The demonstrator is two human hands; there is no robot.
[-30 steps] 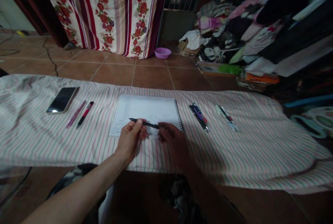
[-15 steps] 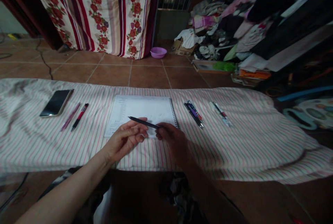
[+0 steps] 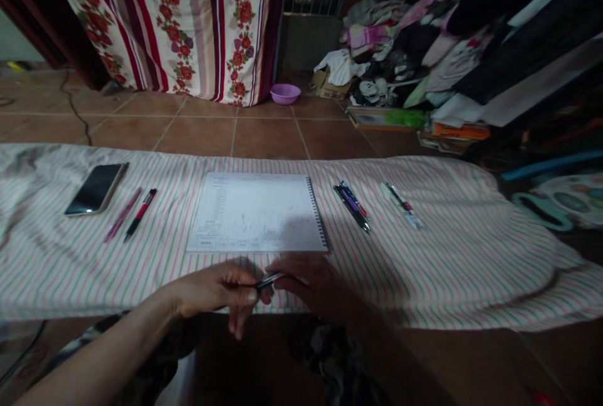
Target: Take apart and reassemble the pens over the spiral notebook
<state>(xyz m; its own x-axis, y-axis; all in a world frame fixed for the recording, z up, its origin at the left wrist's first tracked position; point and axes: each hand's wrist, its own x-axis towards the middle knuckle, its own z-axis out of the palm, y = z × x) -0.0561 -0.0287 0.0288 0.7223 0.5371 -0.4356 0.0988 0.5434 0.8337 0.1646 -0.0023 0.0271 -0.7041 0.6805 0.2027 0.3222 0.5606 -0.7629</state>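
A dark pen (image 3: 266, 281) is held between both hands at the near edge of the striped cloth (image 3: 447, 255). My left hand (image 3: 217, 291) pinches its left end with thumb and fingers closed. Fingers of my right hand (image 3: 313, 280) are closed on its right end. Just beyond them lies a spiral notebook (image 3: 257, 212), open on a white page with faint writing. Neither hand touches the notebook.
A phone (image 3: 95, 188) and two pens (image 3: 132, 213) lie left of the notebook. More pens lie to its right: one cluster (image 3: 352, 205), another (image 3: 402, 205). Beyond the cloth are floor tiles, a floral curtain (image 3: 188, 22), a purple bowl (image 3: 286, 93) and piled clothes (image 3: 424, 35).
Both hands have drawn the pen back from over the notebook page to the near edge of the cloth, lower in view. The notebook page is now uncovered.
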